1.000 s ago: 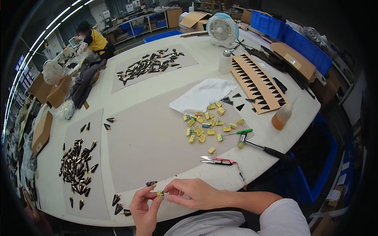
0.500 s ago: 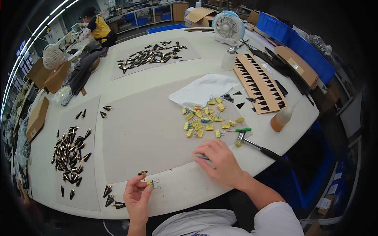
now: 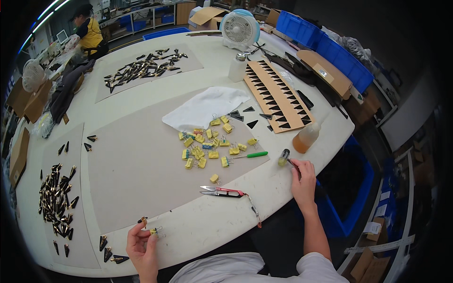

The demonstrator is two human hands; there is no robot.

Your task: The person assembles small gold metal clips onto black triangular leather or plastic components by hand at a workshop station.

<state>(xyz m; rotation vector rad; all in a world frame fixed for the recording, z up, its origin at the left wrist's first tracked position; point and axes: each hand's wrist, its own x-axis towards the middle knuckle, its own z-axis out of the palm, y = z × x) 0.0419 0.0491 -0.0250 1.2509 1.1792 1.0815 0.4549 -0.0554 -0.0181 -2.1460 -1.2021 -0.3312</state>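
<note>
My left hand (image 3: 143,247) is closed over the table's near edge, pinching a small black piece with a gold-coloured fitting (image 3: 143,220) and a yellow-covered binder clip (image 3: 154,231) with wire handles. My right hand (image 3: 304,183) grips the dark handle of a small hammer (image 3: 284,157), whose head rests close to the green-handled tool (image 3: 256,154). Between my hands lie red-and-black thread snips (image 3: 223,192), blades pointing left, with a cord trailing from them. A lone yellow binder clip (image 3: 214,178) sits just beyond the snips. Farther away is a cluster of yellow binder clips (image 3: 212,146).
Black-and-gold pointed pieces (image 3: 59,198) are piled at left, with another pile (image 3: 144,66) far off. A white cloth (image 3: 203,108) lies beyond the clips. At right stand an amber liquid bottle (image 3: 302,141) and a board of black triangles (image 3: 278,99). A fan (image 3: 239,28) and a person (image 3: 88,33) are behind.
My right hand has left the snips on the table and moved right to take the hammer's handle. My left hand keeps its hold. The whole view has swung rightward.
</note>
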